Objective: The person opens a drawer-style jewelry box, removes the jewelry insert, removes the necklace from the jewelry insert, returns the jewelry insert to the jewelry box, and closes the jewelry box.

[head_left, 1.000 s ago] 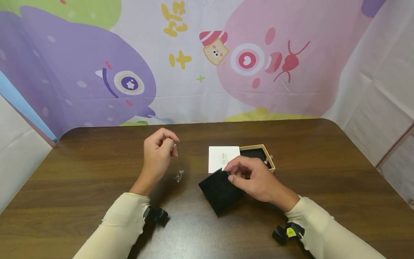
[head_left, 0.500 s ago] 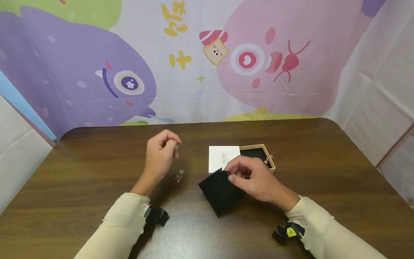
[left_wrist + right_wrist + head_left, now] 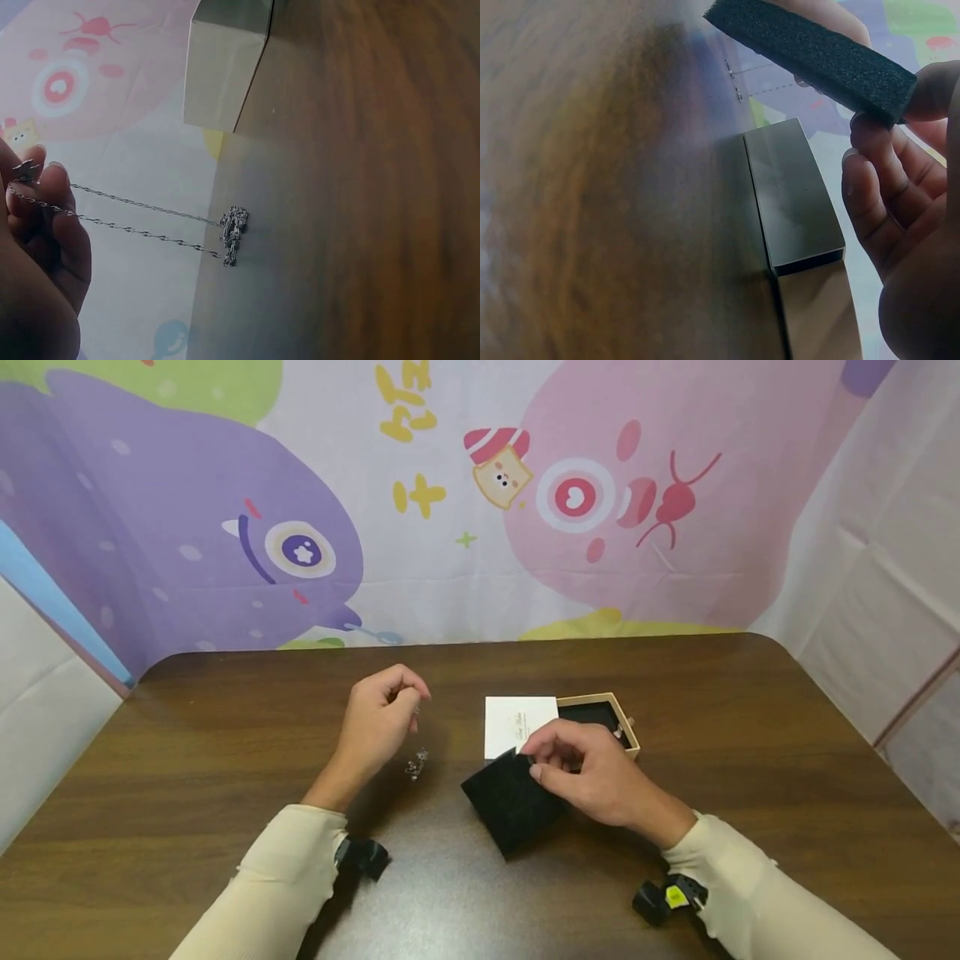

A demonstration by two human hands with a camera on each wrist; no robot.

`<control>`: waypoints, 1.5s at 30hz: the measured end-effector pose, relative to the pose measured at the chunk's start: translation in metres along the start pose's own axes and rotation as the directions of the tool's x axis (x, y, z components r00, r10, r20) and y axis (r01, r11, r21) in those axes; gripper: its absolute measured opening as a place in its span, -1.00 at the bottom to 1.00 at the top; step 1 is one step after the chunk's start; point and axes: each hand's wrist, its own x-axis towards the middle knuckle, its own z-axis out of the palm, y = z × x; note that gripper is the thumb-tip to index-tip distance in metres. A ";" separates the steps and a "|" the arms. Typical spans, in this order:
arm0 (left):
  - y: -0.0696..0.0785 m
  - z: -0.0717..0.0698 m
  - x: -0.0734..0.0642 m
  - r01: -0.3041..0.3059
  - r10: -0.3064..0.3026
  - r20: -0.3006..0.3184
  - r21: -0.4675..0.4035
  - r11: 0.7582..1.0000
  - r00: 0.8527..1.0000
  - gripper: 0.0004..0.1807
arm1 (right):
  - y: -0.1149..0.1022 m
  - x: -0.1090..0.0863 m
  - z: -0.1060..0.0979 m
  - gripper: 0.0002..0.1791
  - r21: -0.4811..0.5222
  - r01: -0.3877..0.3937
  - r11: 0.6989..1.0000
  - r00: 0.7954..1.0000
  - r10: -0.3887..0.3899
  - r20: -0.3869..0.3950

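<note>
My left hand [image 3: 378, 714] pinches a thin silver chain necklace [image 3: 135, 231] between thumb and fingers. Two strands run down from the fingertips in the left wrist view and end in a small bunched heap of chain [image 3: 416, 764] at the tabletop. With thumb and fingers, my right hand [image 3: 592, 772] grips one corner of a square black foam pad [image 3: 506, 806], held tilted above the table. The right wrist view shows the pad [image 3: 817, 60] edge-on. Behind it stands a white jewelry box [image 3: 517, 722], its drawer [image 3: 628, 735] slid out to the right.
Black lining [image 3: 588, 718] and a small pale ribbon pull show at the drawer. The brown wooden table [image 3: 225, 735] extends around the hands. A cartoon-printed cloth [image 3: 420, 568] hangs behind its back edge.
My left hand has shifted slightly right and down, toward the heap of chain. My right hand and the foam pad have stayed in place.
</note>
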 end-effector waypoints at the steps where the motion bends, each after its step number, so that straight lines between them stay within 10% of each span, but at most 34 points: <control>1: 0.000 0.000 0.000 0.006 -0.007 0.013 0.011 1.000 1.000 -0.78 | 0.000 0.000 0.000 -0.77 -0.001 0.000 1.000 1.000 0.000 -0.001; 45: -0.005 -0.002 -0.001 0.132 -0.189 0.272 0.216 0.967 0.943 -0.73 | 0.000 0.000 0.000 -0.75 0.029 -0.023 0.999 1.000 0.023 0.011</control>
